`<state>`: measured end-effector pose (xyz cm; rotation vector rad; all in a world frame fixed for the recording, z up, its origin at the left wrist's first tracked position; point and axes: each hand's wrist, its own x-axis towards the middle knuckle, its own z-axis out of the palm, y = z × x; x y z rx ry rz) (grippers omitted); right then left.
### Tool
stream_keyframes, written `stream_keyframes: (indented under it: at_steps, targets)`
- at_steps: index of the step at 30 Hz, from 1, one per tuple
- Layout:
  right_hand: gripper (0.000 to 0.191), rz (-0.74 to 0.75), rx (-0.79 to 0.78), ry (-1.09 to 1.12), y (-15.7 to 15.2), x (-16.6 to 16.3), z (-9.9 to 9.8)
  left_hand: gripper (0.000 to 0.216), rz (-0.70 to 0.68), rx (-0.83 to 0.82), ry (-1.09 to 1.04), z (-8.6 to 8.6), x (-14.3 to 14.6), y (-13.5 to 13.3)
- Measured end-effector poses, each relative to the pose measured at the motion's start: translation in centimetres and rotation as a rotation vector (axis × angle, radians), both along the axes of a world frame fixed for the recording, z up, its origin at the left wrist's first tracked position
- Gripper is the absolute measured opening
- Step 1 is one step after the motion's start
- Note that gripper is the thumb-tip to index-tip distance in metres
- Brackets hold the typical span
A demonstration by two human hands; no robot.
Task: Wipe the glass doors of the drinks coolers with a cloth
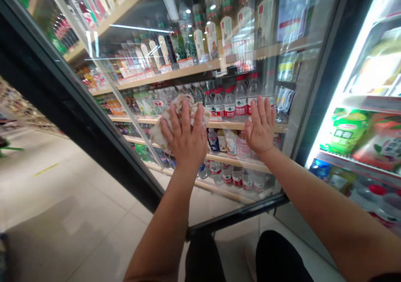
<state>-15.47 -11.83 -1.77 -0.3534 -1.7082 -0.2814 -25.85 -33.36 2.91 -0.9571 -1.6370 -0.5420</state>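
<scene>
My left hand (185,138) presses a crumpled, light patterned cloth (159,135) flat against the glass door (305,81). Its fingers are spread over the cloth, and part of the cloth is hidden beneath the palm. To the right, my right hand (261,127) lies with its palm on the same pane. It holds nothing, its fingers straight and its thumb a little apart. Through the pane, red-capped water bottles (229,102) show on a shelf (238,126) between and behind my hands.
The door's black frame (103,135) slants down on the left over a pale tiled floor (90,219). On the right is a lit cooler opening with green packages (349,131) on its shelf. My dark-clothed knees (280,257) are close below the door's lower edge.
</scene>
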Motion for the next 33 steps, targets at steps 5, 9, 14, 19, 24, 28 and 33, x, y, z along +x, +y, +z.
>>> stream_keyframes:
  at_steps: [5,9,14,19,24,28,33]
  targets:
    - [0.067,0.039,-0.011,0.0,0.0,0.0,-0.1,0.058,-0.018,-0.124,0.076,-5.3,1.0,1.0]
    - [0.066,0.024,-0.005,0.006,0.0,0.1,-0.1,0.054,-0.09,-0.247,0.156,-6.7,0.8,0.9]
    - [0.066,0.009,-0.058,-0.018,-0.1,0.1,-0.1,0.065,-0.02,-0.026,0.008,-1.3,-0.1,0.0]
    - [0.065,-0.009,-0.053,-0.025,-0.2,0.1,0.0,0.055,-0.059,-0.136,0.11,-5.7,0.9,0.7]
    - [0.065,-0.028,0.016,0.014,0.1,0.0,-0.1,0.053,-0.06,-0.196,0.199,-6.5,0.1,-0.5]
    - [0.066,-0.034,0.042,0.026,0.0,0.0,-0.1,0.061,0.035,-0.02,0.099,-4.1,-1.1,-1.8]
    - [0.064,-0.037,0.003,0.008,-0.1,0.0,-0.2,0.051,0.008,-0.081,0.164,-9.2,-0.8,-2.5]
